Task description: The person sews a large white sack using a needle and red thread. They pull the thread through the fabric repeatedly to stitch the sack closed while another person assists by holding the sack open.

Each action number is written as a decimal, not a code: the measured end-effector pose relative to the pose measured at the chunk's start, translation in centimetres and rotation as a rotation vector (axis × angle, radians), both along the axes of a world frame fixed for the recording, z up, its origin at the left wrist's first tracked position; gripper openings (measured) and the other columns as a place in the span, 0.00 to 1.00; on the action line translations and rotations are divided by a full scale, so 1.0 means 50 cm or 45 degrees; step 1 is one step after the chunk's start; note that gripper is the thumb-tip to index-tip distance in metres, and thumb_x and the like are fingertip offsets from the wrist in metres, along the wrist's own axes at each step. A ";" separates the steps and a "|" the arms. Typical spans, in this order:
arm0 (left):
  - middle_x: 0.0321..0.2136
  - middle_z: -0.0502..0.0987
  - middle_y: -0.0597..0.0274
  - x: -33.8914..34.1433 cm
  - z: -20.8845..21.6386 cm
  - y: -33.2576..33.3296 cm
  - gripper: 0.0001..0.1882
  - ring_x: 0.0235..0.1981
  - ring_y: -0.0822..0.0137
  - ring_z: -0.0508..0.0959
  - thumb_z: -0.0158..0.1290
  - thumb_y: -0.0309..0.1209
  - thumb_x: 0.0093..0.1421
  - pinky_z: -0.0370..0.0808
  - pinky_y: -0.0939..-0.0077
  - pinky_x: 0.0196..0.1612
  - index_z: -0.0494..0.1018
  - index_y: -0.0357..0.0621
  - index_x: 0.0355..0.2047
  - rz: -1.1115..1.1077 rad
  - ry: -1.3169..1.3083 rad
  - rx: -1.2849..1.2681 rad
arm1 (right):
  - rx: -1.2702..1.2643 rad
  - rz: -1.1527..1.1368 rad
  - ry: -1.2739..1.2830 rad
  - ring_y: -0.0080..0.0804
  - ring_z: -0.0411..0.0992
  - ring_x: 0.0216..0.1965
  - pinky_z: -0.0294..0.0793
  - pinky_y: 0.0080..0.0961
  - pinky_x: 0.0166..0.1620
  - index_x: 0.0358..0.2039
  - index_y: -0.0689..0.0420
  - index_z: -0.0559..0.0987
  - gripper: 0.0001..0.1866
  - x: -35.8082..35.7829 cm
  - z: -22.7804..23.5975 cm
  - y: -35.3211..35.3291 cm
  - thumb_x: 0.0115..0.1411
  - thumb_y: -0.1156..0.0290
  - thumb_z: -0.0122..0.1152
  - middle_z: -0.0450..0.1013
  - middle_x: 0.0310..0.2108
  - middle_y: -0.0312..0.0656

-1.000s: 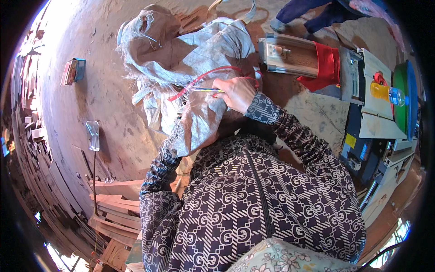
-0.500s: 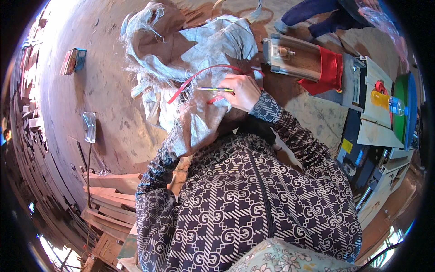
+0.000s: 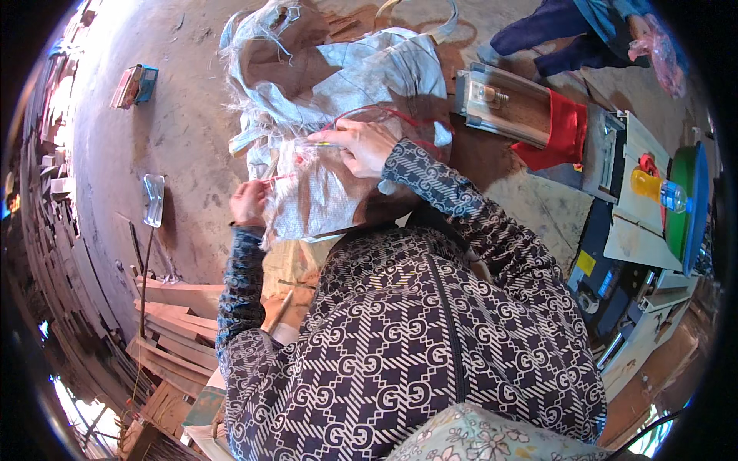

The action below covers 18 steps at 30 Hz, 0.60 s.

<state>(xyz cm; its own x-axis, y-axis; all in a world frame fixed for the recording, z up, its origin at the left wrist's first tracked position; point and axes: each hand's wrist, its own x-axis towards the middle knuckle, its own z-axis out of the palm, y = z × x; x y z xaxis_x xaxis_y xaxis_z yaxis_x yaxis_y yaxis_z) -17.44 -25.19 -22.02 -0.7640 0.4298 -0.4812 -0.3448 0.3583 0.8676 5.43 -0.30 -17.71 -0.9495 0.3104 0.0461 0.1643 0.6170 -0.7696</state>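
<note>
Frayed white sack [image 3: 319, 196] is bunched in front of your chest, red cord [image 3: 396, 114] looped across it; your right hand [image 3: 367, 146] has slid left over it, grip closed on a thin yellowish rod [image 3: 326, 144]. Change: your left hand [image 3: 248, 203], hidden behind the sack half a second ago, is out at its left edge, grip pinching what looks like the cord's end, so both hands now bear on the frayed patch. Right of that: wood-floored tray [image 3: 526, 110], bulb [image 3: 486, 95], red cloth [image 3: 567, 119].
</note>
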 end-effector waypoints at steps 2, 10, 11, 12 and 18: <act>0.28 0.80 0.55 -0.010 0.066 0.018 0.07 0.23 0.68 0.79 0.53 0.28 0.63 0.80 0.76 0.28 0.74 0.35 0.34 0.081 -0.156 0.104 | 0.074 0.053 -0.118 0.48 0.77 0.36 0.78 0.40 0.41 0.55 0.39 0.76 0.28 -0.009 0.001 0.000 0.53 0.76 0.55 0.73 0.43 0.46; 0.46 0.78 0.47 -0.091 0.077 0.018 0.15 0.43 0.61 0.79 0.49 0.36 0.66 0.78 0.67 0.50 0.71 0.34 0.43 0.171 -0.377 0.486 | -0.229 -0.193 0.181 0.47 0.76 0.46 0.74 0.38 0.52 0.44 0.56 0.79 0.18 0.040 -0.032 0.062 0.50 0.73 0.59 0.77 0.43 0.49; 0.48 0.77 0.46 -0.073 0.072 0.035 0.17 0.45 0.60 0.79 0.49 0.38 0.67 0.77 0.64 0.52 0.71 0.34 0.45 0.110 -0.426 0.512 | -0.237 -0.229 0.152 0.46 0.76 0.47 0.73 0.36 0.53 0.44 0.58 0.79 0.18 0.052 -0.034 0.071 0.50 0.72 0.61 0.77 0.44 0.49; 0.50 0.76 0.45 -0.051 0.067 0.053 0.20 0.47 0.58 0.79 0.49 0.41 0.67 0.75 0.61 0.55 0.70 0.34 0.47 0.047 -0.473 0.536 | -0.225 -0.250 0.174 0.46 0.75 0.49 0.73 0.36 0.54 0.44 0.59 0.79 0.19 0.062 -0.042 0.074 0.50 0.72 0.61 0.77 0.46 0.49; 0.49 0.76 0.58 0.211 0.193 0.208 0.19 0.50 0.69 0.75 0.47 0.28 0.67 0.73 0.75 0.53 0.69 0.36 0.57 -0.686 -0.264 0.435 | -0.241 -0.527 0.327 0.42 0.76 0.46 0.74 0.32 0.49 0.42 0.62 0.76 0.19 0.154 -0.071 0.042 0.47 0.77 0.64 0.76 0.43 0.48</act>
